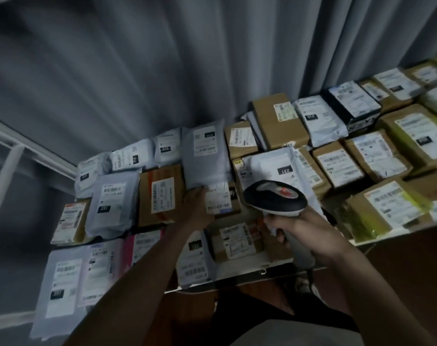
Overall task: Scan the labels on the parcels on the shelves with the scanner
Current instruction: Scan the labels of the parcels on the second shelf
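Several labelled parcels cover the shelf top: grey and white mailer bags and brown cardboard boxes. My right hand (304,233) grips the handle of a black and grey scanner (274,198), whose head points toward a small box with a white barcode label (218,199). My left hand (196,206) reaches forward and its fingers rest on the lower edge of a tall grey mailer bag (205,158), just left of that label. Whether the fingers curl under the bag is hidden.
A grey curtain (162,71) hangs behind the shelf. A white shelf frame (25,143) runs at the left. Boxes wrapped in yellow-green tape (377,211) lie at the right. The white front edge of the shelf (237,273) is near my arms, with wooden floor below.
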